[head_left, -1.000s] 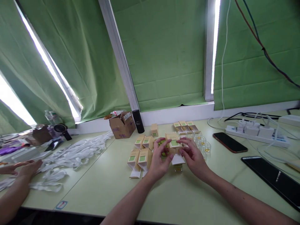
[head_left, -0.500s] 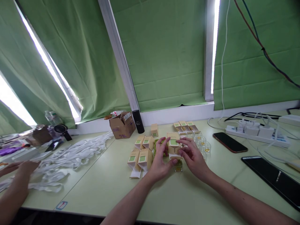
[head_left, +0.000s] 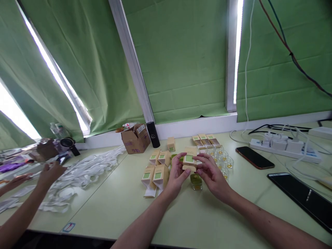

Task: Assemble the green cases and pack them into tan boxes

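Now fingers of left hand (head_left: 176, 175) and right hand (head_left: 214, 176) pinch the box (head_left: 189, 158), its once-dangling six-o'clock flap (head_left: 190, 168) folded up.

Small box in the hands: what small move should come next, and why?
Perhaps press the flap in with the left thumb: the flap juts from the small box, the thumb is close, and the right hand holds the opposite side.
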